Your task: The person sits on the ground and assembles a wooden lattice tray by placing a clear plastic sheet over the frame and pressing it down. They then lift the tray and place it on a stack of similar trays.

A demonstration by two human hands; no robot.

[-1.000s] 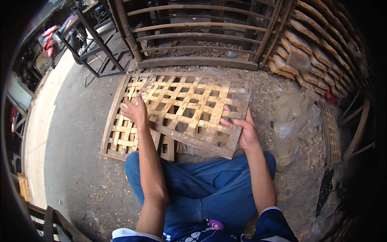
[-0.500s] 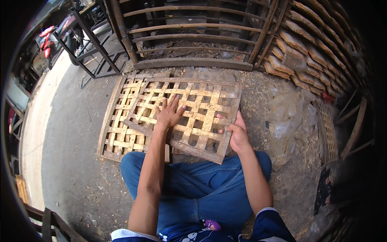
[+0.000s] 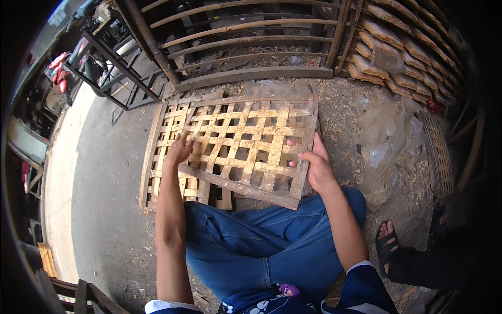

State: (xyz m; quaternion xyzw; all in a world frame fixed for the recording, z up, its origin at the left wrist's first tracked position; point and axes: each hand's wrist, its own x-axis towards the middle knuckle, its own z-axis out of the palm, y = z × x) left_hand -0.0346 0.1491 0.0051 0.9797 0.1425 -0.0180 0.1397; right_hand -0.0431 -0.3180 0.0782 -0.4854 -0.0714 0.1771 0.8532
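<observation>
A rectangular woven bamboo panel (image 3: 252, 141) in a wooden frame lies aslant in front of my lap, its open lattice dusted with crumbs. My right hand (image 3: 317, 166) grips its right frame edge, thumb on top and fingertips showing through the lattice gaps. At its left edge my left hand (image 3: 179, 150) is closed about the frame strip, fingers partly hidden. Beneath and to the left lies another woven panel (image 3: 163, 137), partly covered by the upper one.
Plastic sheeting (image 3: 384, 146) lies right of me, beside another woven panel (image 3: 438, 152). Filled bags (image 3: 384, 52) are stacked at the far right. A slatted bamboo rack (image 3: 251, 39) stands ahead, a black metal frame (image 3: 112, 68) far left. Another person's sandalled foot (image 3: 386, 242) is close by.
My left hand has moved from flat on the lattice to the upper panel's left edge. My right hand keeps its hold. Another person's feet have come into view at the right.
</observation>
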